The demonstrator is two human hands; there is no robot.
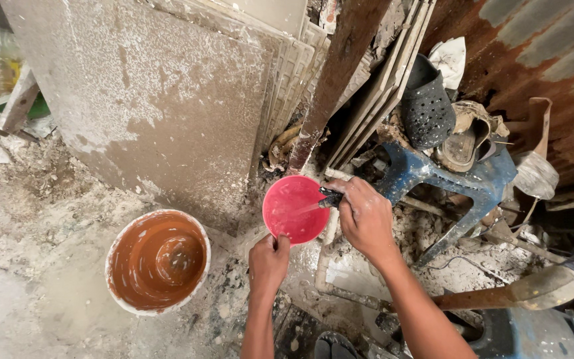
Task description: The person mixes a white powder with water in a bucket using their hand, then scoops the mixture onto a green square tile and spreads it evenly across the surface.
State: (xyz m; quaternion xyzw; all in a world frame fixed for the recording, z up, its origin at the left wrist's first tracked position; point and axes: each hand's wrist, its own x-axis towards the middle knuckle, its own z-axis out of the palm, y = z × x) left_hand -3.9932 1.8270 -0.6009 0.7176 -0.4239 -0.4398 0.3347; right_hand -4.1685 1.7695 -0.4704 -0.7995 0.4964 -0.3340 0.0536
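My left hand [268,261] grips the lower rim of a small red bowl [293,209], holding it tilted up above the ground. My right hand [365,214] is closed on a tool with a dark handle [331,197]; its thin pale blade reaches into the bowl's inside. Left of the bowl, on the dusty ground, stands a white bucket [157,260] coated inside with orange-brown residue.
Large dusty tiles [161,100] lean against the wall behind the bowl, with a wooden plank [337,80] beside them. A blue plastic stool [453,183] at the right carries worn shoes [426,106]. Rusty corrugated sheet [539,60] stands at the far right. Debris covers the ground.
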